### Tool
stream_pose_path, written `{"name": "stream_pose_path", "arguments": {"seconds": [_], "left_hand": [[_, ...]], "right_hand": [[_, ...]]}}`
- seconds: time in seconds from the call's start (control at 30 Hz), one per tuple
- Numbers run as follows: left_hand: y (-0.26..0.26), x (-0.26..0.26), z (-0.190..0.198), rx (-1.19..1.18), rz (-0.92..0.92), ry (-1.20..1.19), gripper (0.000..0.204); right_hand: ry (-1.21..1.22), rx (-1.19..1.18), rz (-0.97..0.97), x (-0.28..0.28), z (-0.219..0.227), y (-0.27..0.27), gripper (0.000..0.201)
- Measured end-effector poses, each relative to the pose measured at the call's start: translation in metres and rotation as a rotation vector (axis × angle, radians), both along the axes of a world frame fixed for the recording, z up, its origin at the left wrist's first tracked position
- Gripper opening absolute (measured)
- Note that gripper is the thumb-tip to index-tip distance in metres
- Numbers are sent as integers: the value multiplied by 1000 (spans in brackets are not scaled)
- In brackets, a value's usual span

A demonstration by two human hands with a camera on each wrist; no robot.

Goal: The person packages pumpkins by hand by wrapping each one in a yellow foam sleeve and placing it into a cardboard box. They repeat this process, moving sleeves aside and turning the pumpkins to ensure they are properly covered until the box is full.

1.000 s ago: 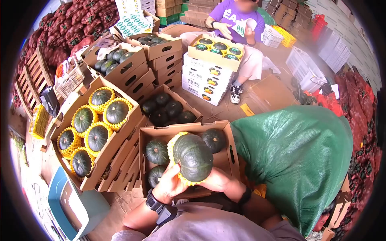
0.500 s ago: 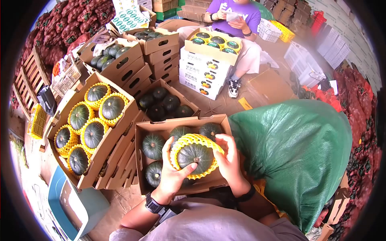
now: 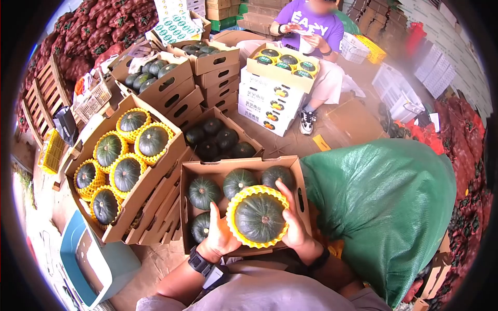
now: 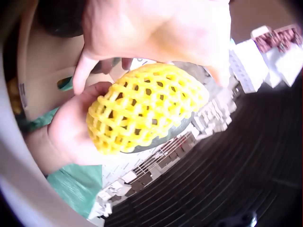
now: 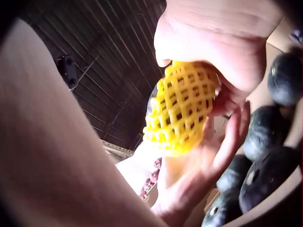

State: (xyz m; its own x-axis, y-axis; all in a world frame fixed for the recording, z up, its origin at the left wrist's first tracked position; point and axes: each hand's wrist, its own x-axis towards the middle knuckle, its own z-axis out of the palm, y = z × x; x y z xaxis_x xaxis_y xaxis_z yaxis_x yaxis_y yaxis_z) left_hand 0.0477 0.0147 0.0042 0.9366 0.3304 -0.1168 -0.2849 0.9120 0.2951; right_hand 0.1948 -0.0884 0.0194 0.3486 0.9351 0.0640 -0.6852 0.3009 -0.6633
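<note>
A dark green kabocha squash [image 3: 259,218] sits in a yellow foam net sleeve [image 4: 147,106], its stem end uncovered toward me. My right hand [image 3: 298,228] holds the netted squash from the right side, with fingers bent round the sleeve in the right wrist view. At the left side is my left hand [image 3: 222,236], thumb raised off the squash and fingers extended along the sleeve, partly hidden behind it. Both hands are above an open cardboard box [image 3: 189,171] holding several bare squashes [image 3: 203,193].
To the left, a box [image 3: 171,147] of net-sleeved squashes tops a stack. A blue tub [image 3: 72,259] stands at lower left, a large green sack [image 3: 384,207] at right. Beyond are more squash boxes and a seated person [image 3: 316,31] in purple. Red mesh sacks [image 3: 98,31] pile behind.
The squash first showed its bare rounded side, then turned stem end toward me inside the sleeve. Now it is slightly lower and my left thumb has come off its face.
</note>
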Motion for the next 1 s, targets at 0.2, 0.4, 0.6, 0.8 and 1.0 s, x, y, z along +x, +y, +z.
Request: {"name": "stream_pose_path", "arguments": {"seconds": [0.2,0.4,0.6,0.8,1.0], "left_hand": [[-14,-1,17,491,-65,185,81],[16,-20,0,2284,-371,800,83],[8,-11,-6,2194,-480,911,94],[11,-7,-3,2187,-531,930,96],[4,-2,0,2173,-491,929,95]], "right_hand": [[-1423,-147,7,11,17,-14,107],[-1819,-596,130,32,0,-36,82],[-1069,-706,-252,49,-10,-72,34],[-1929,-886,381,135,-130,-184,19],[-489,-347,-456,266,-18,-114,41]]}}
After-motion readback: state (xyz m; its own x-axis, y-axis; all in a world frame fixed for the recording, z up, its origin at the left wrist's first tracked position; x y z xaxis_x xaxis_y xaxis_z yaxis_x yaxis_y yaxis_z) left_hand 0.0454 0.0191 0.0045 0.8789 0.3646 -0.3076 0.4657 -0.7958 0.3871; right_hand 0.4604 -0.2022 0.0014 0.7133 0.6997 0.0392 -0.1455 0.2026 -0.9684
